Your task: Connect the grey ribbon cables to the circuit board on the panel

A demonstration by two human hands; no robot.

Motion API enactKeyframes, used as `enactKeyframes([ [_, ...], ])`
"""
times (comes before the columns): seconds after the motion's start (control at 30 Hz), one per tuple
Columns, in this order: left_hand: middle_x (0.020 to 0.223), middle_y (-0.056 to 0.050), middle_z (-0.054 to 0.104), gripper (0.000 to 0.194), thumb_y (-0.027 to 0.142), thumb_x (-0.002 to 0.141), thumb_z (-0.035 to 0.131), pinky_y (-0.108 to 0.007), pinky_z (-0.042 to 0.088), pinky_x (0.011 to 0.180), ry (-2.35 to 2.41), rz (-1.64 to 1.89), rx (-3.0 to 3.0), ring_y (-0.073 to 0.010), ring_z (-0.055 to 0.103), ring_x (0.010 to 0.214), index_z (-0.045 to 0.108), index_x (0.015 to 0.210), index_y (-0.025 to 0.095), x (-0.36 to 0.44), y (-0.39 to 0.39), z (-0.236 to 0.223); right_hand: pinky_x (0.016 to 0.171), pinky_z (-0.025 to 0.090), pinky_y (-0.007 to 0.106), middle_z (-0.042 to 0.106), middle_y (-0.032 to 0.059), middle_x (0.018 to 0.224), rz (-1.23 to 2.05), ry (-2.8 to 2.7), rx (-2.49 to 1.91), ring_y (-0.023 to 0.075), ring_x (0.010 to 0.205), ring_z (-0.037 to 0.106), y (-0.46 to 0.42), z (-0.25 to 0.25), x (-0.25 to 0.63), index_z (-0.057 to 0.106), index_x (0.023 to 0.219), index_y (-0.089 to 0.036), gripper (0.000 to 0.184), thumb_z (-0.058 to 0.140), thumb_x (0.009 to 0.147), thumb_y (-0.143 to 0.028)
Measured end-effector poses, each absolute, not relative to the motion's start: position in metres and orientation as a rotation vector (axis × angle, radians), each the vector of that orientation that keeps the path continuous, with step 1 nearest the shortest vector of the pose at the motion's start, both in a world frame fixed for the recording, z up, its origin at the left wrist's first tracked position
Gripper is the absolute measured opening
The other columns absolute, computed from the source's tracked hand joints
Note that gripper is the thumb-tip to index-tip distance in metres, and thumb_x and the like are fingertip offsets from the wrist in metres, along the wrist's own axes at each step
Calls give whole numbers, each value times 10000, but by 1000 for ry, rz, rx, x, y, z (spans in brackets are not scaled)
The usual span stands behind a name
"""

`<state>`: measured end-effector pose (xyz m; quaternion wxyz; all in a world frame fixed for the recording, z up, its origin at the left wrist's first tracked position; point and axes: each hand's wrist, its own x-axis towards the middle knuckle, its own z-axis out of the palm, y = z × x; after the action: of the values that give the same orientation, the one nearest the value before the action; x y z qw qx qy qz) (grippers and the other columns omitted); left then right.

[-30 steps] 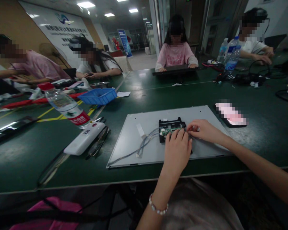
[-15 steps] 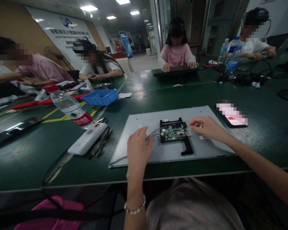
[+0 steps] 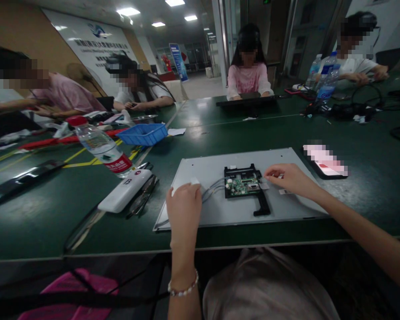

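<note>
A flat grey panel [image 3: 213, 218] lies on the table, bearing a black plastic bracket [image 3: 262, 206] and a green circuit board [image 3: 242, 186]. Grey wires [image 3: 212, 188] run left from the board, passing beneath my left hand [image 3: 184, 205]. That hand is curled downward over the panel's left part, beside a small whitish tape piece [image 3: 195, 181]; whatever its fingertips hold is hidden. Just right of the board, my right hand [image 3: 288, 178] has thumb and forefinger closed together, close to a pale tab [image 3: 264, 185]. What sits in its pinch is too small to make out.
A phone [image 3: 323, 162] lies right of the panel. To the left are a white handheld device [image 3: 125, 191], glasses [image 3: 143, 198], a tilted water bottle [image 3: 103, 149] and a blue tray [image 3: 143, 134]. Several people sit around the table; one across has a dark flat panel [image 3: 250, 101].
My left hand has shifted slightly left and its fingers have curled in, uncovering more of the grey wires. My right hand stays beside the board. The view has moved a little.
</note>
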<state>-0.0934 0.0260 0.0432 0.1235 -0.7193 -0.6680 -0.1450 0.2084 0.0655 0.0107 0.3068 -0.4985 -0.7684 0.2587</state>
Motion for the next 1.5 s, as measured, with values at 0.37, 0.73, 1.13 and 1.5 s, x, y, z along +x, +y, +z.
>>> enactKeyframes([
  [0.37,986,-91,705,282,375,929,415,-548,247,1060,-1909,-497,-2144,-277,577,1091,647,970,220,-69,-11,40,687,482,317,697,36,827,678,-2024,-1304,185,728,618,64,12,209,687,852,-207,183,542,811,-310],
  [0.73,1256,-117,603,326,223,916,381,-451,333,1060,-1915,-391,-2194,-241,533,1188,568,1179,176,-79,8,15,693,480,322,704,46,840,664,-2038,-1324,193,737,629,65,11,210,694,859,-205,195,539,803,-311],
  [1.13,1439,-165,412,478,262,941,271,-574,294,1048,-1855,-172,-2145,-297,345,1347,444,1349,82,-85,11,4,697,483,312,708,34,848,654,-2042,-1317,184,742,631,65,10,210,703,869,-208,200,537,804,-297],
  [1.5,1381,-159,478,400,278,938,359,-543,311,1047,-1906,-655,-2044,-305,395,1311,459,1302,147,-86,7,9,681,495,295,710,36,910,741,-2046,-1310,172,758,636,65,7,209,698,944,-214,216,541,817,-288],
])
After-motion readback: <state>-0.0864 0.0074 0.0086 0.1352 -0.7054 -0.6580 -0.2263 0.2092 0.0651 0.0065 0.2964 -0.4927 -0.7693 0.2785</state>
